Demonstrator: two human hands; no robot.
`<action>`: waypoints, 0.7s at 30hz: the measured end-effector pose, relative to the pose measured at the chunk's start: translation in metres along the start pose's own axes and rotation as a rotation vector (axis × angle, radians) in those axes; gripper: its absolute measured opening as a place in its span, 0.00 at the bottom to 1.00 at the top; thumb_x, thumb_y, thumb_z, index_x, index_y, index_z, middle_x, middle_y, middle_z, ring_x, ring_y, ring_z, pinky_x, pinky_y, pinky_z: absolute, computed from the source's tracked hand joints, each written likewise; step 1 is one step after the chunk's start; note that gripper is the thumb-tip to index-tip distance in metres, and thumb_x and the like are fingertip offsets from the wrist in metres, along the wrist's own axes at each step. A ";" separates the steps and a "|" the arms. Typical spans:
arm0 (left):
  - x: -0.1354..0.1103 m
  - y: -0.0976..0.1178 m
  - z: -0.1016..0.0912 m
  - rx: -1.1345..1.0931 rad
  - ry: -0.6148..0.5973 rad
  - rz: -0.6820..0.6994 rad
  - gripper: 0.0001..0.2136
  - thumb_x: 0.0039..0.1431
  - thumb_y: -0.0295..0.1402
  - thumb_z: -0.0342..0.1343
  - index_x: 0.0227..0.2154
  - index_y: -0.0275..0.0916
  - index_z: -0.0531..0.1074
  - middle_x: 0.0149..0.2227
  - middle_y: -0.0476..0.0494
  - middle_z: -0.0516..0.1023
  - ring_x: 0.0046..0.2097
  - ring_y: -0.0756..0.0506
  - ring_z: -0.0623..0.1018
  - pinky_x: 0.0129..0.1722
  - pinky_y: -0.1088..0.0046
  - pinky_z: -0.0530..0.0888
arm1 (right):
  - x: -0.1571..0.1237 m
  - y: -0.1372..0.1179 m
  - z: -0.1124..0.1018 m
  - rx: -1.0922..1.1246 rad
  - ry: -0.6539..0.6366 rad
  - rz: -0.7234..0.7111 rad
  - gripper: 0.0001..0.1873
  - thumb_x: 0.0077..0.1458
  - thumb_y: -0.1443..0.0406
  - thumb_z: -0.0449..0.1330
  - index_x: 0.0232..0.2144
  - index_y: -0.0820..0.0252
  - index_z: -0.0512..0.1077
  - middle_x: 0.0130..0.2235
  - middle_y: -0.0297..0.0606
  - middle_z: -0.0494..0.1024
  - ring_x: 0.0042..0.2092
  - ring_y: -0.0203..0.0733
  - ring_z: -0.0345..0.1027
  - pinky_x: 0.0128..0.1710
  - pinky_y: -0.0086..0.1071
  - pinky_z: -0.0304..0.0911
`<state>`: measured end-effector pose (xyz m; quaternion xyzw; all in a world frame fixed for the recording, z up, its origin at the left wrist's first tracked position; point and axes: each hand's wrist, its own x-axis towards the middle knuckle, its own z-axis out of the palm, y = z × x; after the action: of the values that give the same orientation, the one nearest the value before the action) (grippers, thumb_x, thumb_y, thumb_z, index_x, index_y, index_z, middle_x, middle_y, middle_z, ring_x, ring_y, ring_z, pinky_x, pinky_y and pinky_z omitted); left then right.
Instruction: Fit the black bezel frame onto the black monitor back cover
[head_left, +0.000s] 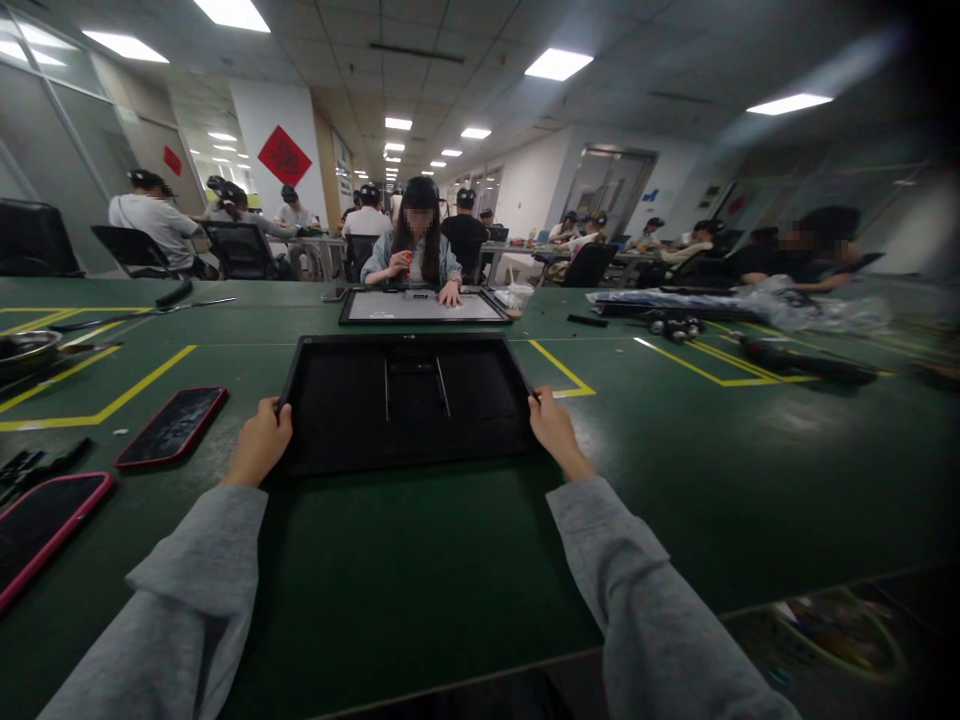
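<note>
Green table (420, 570) underlies left hand (262, 438) and right hand (556, 430), holding a black panel (341, 405) by opposite sides; right of them, perhaps a tool (810, 361).

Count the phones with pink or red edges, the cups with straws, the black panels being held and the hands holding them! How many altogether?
Phones with pink or red edges: 2
Cup with a straw: 1
Black panel: 1
Hands holding it, left hand and right hand: 2
Total: 6
</note>
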<state>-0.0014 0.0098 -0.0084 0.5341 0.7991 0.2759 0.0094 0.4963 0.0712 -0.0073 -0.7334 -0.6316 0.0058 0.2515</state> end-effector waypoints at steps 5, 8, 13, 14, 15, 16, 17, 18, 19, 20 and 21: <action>0.006 -0.001 -0.001 -0.376 -0.044 -0.071 0.22 0.59 0.41 0.50 0.51 0.32 0.69 0.47 0.31 0.77 0.49 0.39 0.76 0.49 0.62 0.71 | 0.004 0.003 0.001 0.044 -0.041 -0.011 0.17 0.64 0.62 0.44 0.52 0.63 0.62 0.38 0.49 0.77 0.39 0.49 0.72 0.38 0.35 0.60; 0.003 0.005 -0.006 -0.690 -0.104 -0.198 0.19 0.57 0.37 0.55 0.49 0.33 0.71 0.42 0.36 0.79 0.41 0.45 0.79 0.42 0.69 0.75 | 0.005 0.005 0.002 0.056 -0.036 -0.007 0.17 0.64 0.62 0.45 0.51 0.63 0.62 0.38 0.49 0.77 0.40 0.50 0.72 0.38 0.36 0.60; -0.005 0.016 -0.020 -0.862 -0.137 -0.401 0.22 0.51 0.35 0.62 0.50 0.36 0.72 0.39 0.41 0.79 0.34 0.49 0.78 0.32 0.76 0.75 | 0.011 0.009 0.005 0.138 -0.045 0.020 0.17 0.62 0.62 0.46 0.50 0.60 0.63 0.39 0.47 0.77 0.41 0.50 0.72 0.41 0.36 0.61; -0.006 0.017 -0.022 -0.876 -0.145 -0.418 0.22 0.51 0.35 0.63 0.50 0.37 0.72 0.38 0.42 0.79 0.33 0.49 0.78 0.31 0.77 0.74 | 0.012 0.011 0.005 0.171 -0.058 0.024 0.16 0.62 0.62 0.47 0.50 0.59 0.63 0.40 0.46 0.77 0.41 0.49 0.71 0.41 0.36 0.62; -0.007 0.017 -0.023 -0.889 -0.150 -0.428 0.22 0.50 0.35 0.63 0.50 0.37 0.72 0.37 0.42 0.79 0.32 0.49 0.78 0.30 0.77 0.74 | 0.014 0.012 0.006 0.202 -0.072 0.028 0.16 0.61 0.62 0.47 0.50 0.59 0.63 0.41 0.46 0.77 0.42 0.48 0.71 0.42 0.36 0.62; -0.007 0.017 -0.024 -0.902 -0.155 -0.434 0.22 0.50 0.35 0.63 0.50 0.38 0.72 0.36 0.43 0.79 0.31 0.49 0.78 0.29 0.77 0.74 | 0.015 0.014 0.006 0.227 -0.081 0.032 0.16 0.61 0.61 0.48 0.49 0.58 0.64 0.41 0.45 0.77 0.42 0.48 0.71 0.42 0.36 0.62; -0.007 0.017 -0.024 -0.913 -0.159 -0.440 0.22 0.50 0.34 0.63 0.50 0.38 0.72 0.35 0.43 0.79 0.31 0.49 0.78 0.28 0.77 0.74 | 0.016 0.016 0.008 0.244 -0.081 0.033 0.15 0.60 0.61 0.49 0.49 0.58 0.64 0.42 0.45 0.77 0.43 0.48 0.71 0.43 0.36 0.62; -0.007 0.017 -0.024 -0.922 -0.161 -0.448 0.22 0.50 0.34 0.64 0.50 0.38 0.72 0.34 0.44 0.79 0.30 0.50 0.78 0.28 0.76 0.74 | 0.017 0.017 0.009 0.253 -0.071 0.032 0.15 0.60 0.61 0.49 0.48 0.57 0.65 0.42 0.44 0.77 0.43 0.48 0.71 0.43 0.37 0.63; -0.007 0.016 -0.023 -0.929 -0.164 -0.457 0.23 0.49 0.34 0.64 0.50 0.39 0.72 0.34 0.44 0.79 0.29 0.49 0.77 0.28 0.76 0.74 | 0.017 0.017 0.010 0.255 -0.052 0.029 0.15 0.60 0.61 0.49 0.48 0.57 0.66 0.41 0.44 0.77 0.44 0.48 0.71 0.44 0.37 0.63; -0.006 0.016 -0.022 -0.931 -0.163 -0.461 0.23 0.49 0.35 0.64 0.50 0.39 0.72 0.34 0.44 0.79 0.29 0.49 0.77 0.28 0.75 0.74 | 0.016 0.017 0.012 0.251 -0.030 0.025 0.15 0.60 0.61 0.49 0.48 0.56 0.66 0.41 0.44 0.77 0.44 0.48 0.71 0.44 0.37 0.63; -0.005 0.015 -0.020 -0.922 -0.158 -0.454 0.24 0.49 0.35 0.64 0.51 0.39 0.72 0.34 0.44 0.79 0.29 0.49 0.77 0.28 0.75 0.75 | 0.016 0.016 0.013 0.241 -0.010 0.023 0.16 0.60 0.61 0.49 0.48 0.56 0.67 0.41 0.44 0.77 0.44 0.48 0.71 0.44 0.37 0.63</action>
<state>0.0072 0.0007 0.0138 0.3069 0.6870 0.5492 0.3638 0.5106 0.0889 -0.0196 -0.7050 -0.6190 0.0881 0.3347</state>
